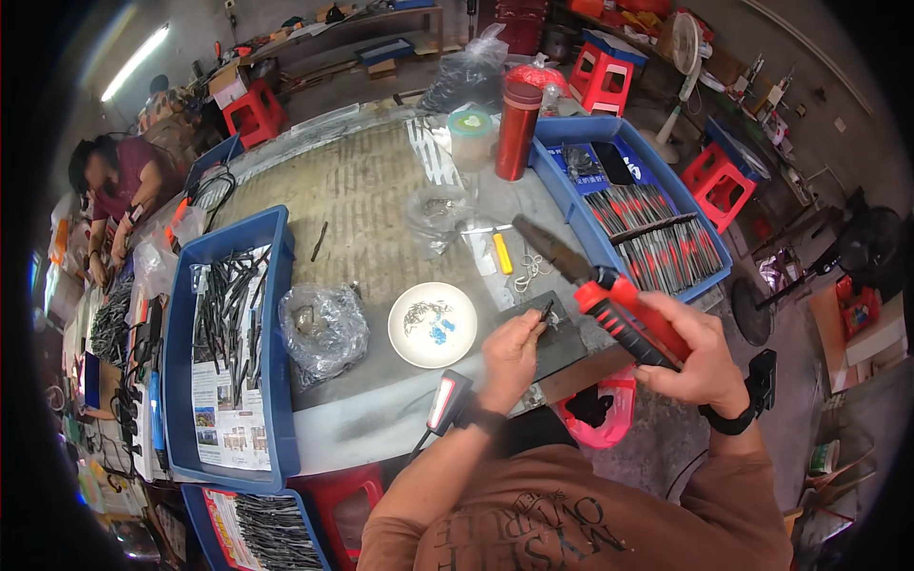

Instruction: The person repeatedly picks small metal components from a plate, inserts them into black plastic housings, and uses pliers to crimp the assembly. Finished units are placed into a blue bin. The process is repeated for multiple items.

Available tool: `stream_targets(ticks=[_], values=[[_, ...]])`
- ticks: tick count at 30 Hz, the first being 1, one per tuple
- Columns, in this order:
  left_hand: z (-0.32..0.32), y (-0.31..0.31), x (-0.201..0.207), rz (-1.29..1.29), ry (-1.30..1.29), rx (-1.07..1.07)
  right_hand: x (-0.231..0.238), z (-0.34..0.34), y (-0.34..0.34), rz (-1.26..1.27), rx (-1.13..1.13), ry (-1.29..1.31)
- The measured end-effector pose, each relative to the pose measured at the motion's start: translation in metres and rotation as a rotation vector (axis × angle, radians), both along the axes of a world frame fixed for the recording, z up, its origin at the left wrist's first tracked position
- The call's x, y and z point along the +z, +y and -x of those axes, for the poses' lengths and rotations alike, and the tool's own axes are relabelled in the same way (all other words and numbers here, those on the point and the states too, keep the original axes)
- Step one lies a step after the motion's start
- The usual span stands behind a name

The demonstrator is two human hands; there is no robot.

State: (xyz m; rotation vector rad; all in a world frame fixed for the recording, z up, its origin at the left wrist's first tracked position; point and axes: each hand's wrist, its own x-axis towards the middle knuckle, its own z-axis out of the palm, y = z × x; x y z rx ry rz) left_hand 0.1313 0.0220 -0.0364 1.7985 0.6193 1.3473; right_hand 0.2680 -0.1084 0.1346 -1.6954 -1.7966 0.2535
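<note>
My right hand (700,347) is wrapped round the red and black handles of a pair of pliers (614,305). Their long dark jaws point up and to the left, above the table's right part. Closer to the front edge, my left hand (512,357) is closed in a pinch on a small dark piece (546,311), whose tip sticks out past the fingers; its exact kind I cannot make out. That hand is over a dark flat plate (562,354). Left of it sits a white bowl (401,347) with small metal bits and blue pieces inside.
Blue trays of dark parts stand left (283,314) and right (705,200). Bagged parts (324,333), a yellow-handled tool (502,252), scissors (531,274), a red tumbler (516,133) and a lidded tub (471,143) share the table. Another person (133,186) sits at far left.
</note>
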Motion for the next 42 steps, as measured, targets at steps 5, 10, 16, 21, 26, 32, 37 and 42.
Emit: stream_targets(ticks=[5, 10, 16, 21, 26, 32, 37, 42], values=[[0.002, -0.002, 0.001, -0.011, 0.039, 0.007, -0.016, 0.007, 0.003, 0.081, 0.007, -0.039], [-0.002, 0.001, -0.006, 0.004, -0.003, 0.014, -0.036, -0.001, -0.005, 0.124, -0.138, 0.149], [0.005, -0.002, 0.002, 0.511, -0.106, -0.129, -0.097, -0.015, 0.010, 0.022, -0.338, 0.159], [0.026, -0.008, 0.011, 0.737, -0.068, -0.215, -0.130, -0.018, 0.010, 0.110, -0.442, 0.111], [0.038, -0.014, 0.009, 0.675, -0.062, -0.195, -0.122, -0.011, 0.013, 0.058, -0.409, -0.302], [0.050, -0.027, 0.017, 0.681, -0.060, -0.212, -0.104, 0.023, 0.030, -0.183, -0.121, 0.180], [0.058, -0.035, 0.025, 0.687, -0.108, -0.253, -0.109, 0.059, 0.050, -0.117, -0.040, 0.450], [0.066, -0.039, 0.027, 0.641, -0.079, -0.215, -0.109, 0.071, 0.054, -0.204, 0.001, 0.373]])
